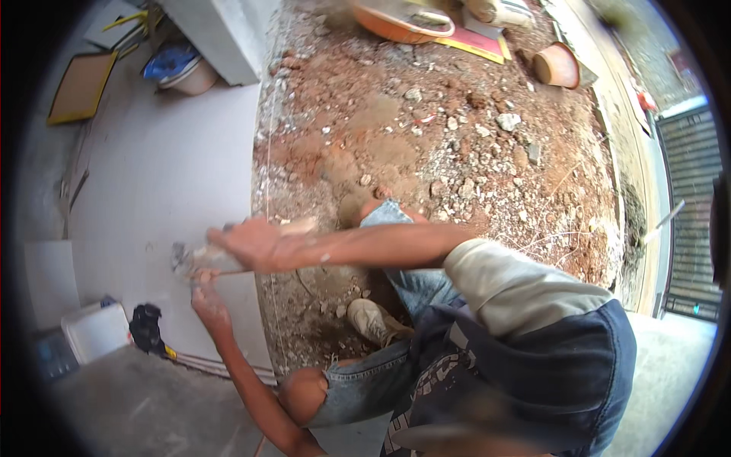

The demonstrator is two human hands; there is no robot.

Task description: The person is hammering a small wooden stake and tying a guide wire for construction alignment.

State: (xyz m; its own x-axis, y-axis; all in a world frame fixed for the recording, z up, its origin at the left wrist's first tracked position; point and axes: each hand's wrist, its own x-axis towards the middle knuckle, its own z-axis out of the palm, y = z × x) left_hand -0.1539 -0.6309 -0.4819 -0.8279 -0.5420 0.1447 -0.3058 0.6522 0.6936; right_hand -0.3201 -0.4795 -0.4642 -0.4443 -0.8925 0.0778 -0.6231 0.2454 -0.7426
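Observation:
My right hand (247, 242) reaches across to the left, fingers wrapped round a pale, dusty, elongated tool (298, 227) that looks wooden and is blurred. Just below it, my left hand (209, 303) is closed near the tool's left end, beside a grey, mortar-smeared part (183, 257); what it grips is hard to make out. Both hands are over the large pale tiled surface (152, 183), near its edge with the soil. A thin string runs along that edge.
Rubbly red soil (487, 167) lies right of the tiles. An orange basin (384, 27), a tipped bucket (554, 65), a pillar (240, 34), a white bucket with blue contents (190, 80), a black item (146, 329) and a metal gate (689, 213) surround the area.

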